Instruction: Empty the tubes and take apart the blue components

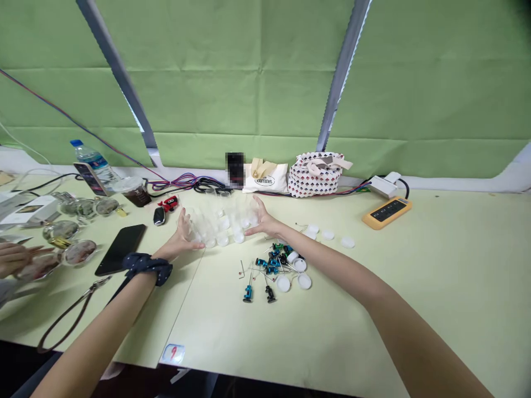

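Sizing up a heap of clear plastic cups [219,225] on a pale green table [431,287], lying between both hands. Cups judged light, thin-walled, fairly stiff but easily dented, and slick; probably best taken singly round the body, without squeezing. Left hand [185,239] at the heap's left edge, its fingers [185,221] curved up against the outermost cup; whether they grip it, cannot tell. Right hand [260,220] at the opposite edge, its fingers [258,205] spread wide, touching the cups without closing on them. Just right of the heap, a loose scatter of white caps [327,235]; nearer the person, a pile of blue and black screw-like parts [269,265]. Dark scrunchie [147,267] on left wrist. Black phone [120,250] left of left hand. Co-worker's hand [14,260] at far left, near round glass dishes [60,231].
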Motion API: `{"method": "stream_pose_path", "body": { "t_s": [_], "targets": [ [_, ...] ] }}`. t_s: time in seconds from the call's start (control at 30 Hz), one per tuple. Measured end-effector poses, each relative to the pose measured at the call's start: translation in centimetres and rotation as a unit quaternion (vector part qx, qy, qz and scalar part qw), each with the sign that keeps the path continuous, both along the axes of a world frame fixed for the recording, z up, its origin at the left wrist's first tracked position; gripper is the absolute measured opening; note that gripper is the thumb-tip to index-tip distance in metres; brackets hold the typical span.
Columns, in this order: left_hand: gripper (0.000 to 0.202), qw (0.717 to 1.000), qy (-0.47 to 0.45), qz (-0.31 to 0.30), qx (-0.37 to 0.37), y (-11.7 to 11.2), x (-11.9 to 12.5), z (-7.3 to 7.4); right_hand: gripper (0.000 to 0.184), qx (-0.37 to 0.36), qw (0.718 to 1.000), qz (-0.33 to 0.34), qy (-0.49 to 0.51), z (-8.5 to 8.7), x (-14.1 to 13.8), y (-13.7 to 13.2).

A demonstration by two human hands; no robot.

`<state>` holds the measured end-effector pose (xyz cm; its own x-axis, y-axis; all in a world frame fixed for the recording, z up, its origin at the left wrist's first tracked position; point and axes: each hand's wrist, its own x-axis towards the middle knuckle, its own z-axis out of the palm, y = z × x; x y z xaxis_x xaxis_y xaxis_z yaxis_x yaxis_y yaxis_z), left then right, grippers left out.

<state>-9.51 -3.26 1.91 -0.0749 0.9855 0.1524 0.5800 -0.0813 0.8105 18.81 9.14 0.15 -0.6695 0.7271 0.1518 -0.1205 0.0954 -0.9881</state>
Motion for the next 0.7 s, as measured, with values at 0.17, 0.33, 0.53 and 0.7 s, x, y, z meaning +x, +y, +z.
{"method": "stream_pose_path", "body": {
  "t_s": [0.17,0.33,0.53,0.7],
  "targets": [
    [0.120,0.993,-0.057,-0.100,-0.038,2.6,-0.5,0.3,0.149,0.030,0.999,-0.013,-0.032,0.8,-0.9,-2.1],
    [0.097,0.985,0.005,-0.170,-0.025,4.3,-0.4,1.2,0.151,0.048,0.998,-0.013,-0.044,0.5,-1.9,-2.0],
    [0.101,0.974,0.023,-0.224,-0.005,5.8,-0.2,1.6,0.150,0.083,0.995,-0.008,-0.056,0.3,-2.5,-1.4],
    [0.128,0.969,-0.044,-0.244,-0.004,6.2,0.6,1.2,0.144,0.100,0.994,0.027,-0.032,0.4,-3.1,-1.3]
  ]
}}
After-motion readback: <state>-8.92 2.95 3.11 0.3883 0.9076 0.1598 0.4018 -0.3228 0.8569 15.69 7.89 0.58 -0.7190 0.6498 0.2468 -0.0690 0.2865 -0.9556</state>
